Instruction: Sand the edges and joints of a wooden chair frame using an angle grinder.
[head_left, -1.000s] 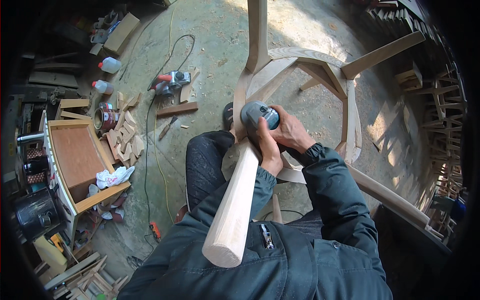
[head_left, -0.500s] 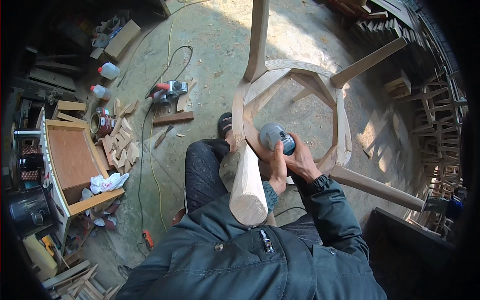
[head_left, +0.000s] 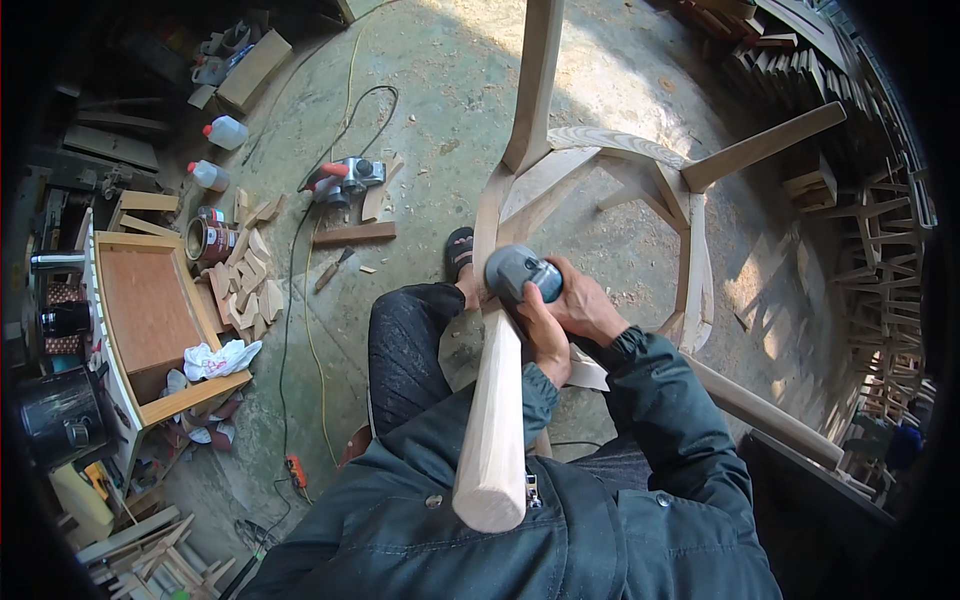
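Both my hands are wrapped round a teal and grey angle grinder (head_left: 517, 272); my left hand (head_left: 545, 335) is on its near side and my right hand (head_left: 588, 302) on its body from the right. The grinder's round head is at the near-left corner of a pale wooden chair frame (head_left: 690, 265), by the top of a thick leg (head_left: 492, 425) that points toward me. Whether its disc touches the wood is hidden. Other legs of the frame stick out away from me and to the right, and its middle is an open ring.
On the floor to the left lie a power planer (head_left: 350, 178), a chisel (head_left: 334, 270), wood offcuts (head_left: 250, 275) and cords. A wooden drawer-like box (head_left: 150, 315) with a white plastic bag (head_left: 222, 360) stands farther left. Stacked wooden frames (head_left: 880, 250) line the right side.
The grinder and both hands have moved left, from inside the ring to the corner by the near leg. The chair frame appears shifted and tilted slightly in view.
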